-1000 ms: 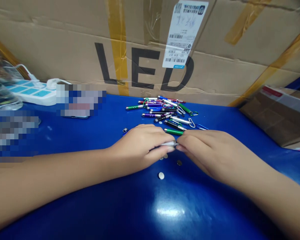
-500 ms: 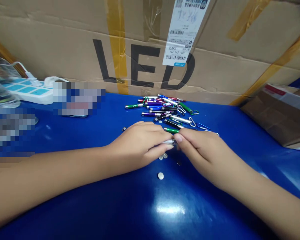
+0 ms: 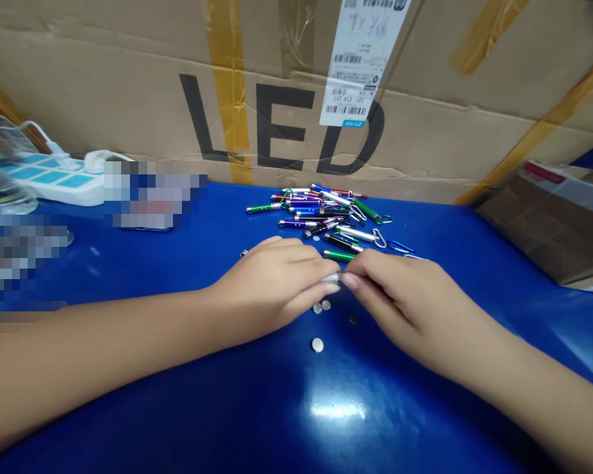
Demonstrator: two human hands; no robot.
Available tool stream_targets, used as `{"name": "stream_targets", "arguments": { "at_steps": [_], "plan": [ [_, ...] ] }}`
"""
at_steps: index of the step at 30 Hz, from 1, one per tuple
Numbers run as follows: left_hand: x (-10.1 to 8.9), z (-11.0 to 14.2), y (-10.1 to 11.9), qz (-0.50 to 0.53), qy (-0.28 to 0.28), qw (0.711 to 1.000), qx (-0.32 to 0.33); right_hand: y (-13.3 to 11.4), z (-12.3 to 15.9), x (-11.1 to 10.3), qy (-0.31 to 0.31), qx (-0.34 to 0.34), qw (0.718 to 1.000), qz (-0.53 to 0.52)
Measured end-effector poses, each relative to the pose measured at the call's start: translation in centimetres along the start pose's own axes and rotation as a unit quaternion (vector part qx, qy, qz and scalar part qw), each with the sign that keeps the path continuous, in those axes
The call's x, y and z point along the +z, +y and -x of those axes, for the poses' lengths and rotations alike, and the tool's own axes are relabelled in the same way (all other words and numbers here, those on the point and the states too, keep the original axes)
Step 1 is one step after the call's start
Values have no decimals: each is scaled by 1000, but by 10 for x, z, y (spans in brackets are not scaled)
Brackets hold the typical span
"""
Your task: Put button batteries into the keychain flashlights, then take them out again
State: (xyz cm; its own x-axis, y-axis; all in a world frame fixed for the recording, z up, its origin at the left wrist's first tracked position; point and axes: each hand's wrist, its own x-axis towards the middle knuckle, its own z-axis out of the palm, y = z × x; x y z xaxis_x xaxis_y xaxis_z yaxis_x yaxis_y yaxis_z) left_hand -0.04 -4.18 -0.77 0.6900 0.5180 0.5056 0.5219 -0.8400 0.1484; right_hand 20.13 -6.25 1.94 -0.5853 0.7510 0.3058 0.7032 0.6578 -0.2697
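My left hand [image 3: 281, 280] is closed around a small silver pen-like flashlight [image 3: 331, 278], mostly hidden by the fingers. At the flashlight's right end, my right hand [image 3: 395, 286] has its thumb and forefinger pinched together; the fingertips cover whatever part they grip. Just below the hands, two small button cells [image 3: 321, 306] lie side by side on the blue table [image 3: 217, 408]. A larger-looking button cell [image 3: 317, 345] rests nearer to me, and a dark round disc [image 3: 353, 319] is under my right hand. Behind the fingers lies a green flashlight [image 3: 338, 255].
A pile of several coloured flashlights with carabiner clips [image 3: 321, 210] lies beyond my hands. Behind it stands a large cardboard box [image 3: 143, 79] marked LED. A power strip [image 3: 64, 181] is at the left, a smaller carton [image 3: 543, 224] at the right.
My right hand's fingertips have shifted slightly at the flashlight's end, with the thumb a little lower. My left hand keeps its hold. The view has moved very slightly.
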Motion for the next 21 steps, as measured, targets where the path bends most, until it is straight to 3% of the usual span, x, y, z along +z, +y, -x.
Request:
{"name": "stream_targets", "arguments": {
  "at_steps": [2, 4, 6, 7, 10, 12, 15, 21],
  "plan": [
    [0, 2, 1, -42, 16, 999, 15, -6, -1, 2, -9, 76, 992, -100],
    [-1, 3, 1, -73, 27, 996, 34, -9, -1, 4, -33, 143, 965, -217],
    [-2, 2, 1, -78, 25, 996, 44, -9, -1, 5, -53, 175, 941, -286],
    [-2, 1, 1, -68, 20, 997, 39, -9, -1, 6, -50, 174, 943, -281],
    [-3, -4, -1, 6, -2, 1000, 6, -4, -1, 4, -9, 101, 987, -124],
    [-3, -6, -2, 52, -10, 998, -15, 3, -1, 2, 1, 21, 1000, -2],
    [-4, -8, -4, 85, -19, 996, -30, 16, -1, -1, 7, -77, 990, 120],
    [-2, -6, -7, 110, -38, 993, -27, 23, -4, -7, 34, -205, 937, 281]
  ]
}}
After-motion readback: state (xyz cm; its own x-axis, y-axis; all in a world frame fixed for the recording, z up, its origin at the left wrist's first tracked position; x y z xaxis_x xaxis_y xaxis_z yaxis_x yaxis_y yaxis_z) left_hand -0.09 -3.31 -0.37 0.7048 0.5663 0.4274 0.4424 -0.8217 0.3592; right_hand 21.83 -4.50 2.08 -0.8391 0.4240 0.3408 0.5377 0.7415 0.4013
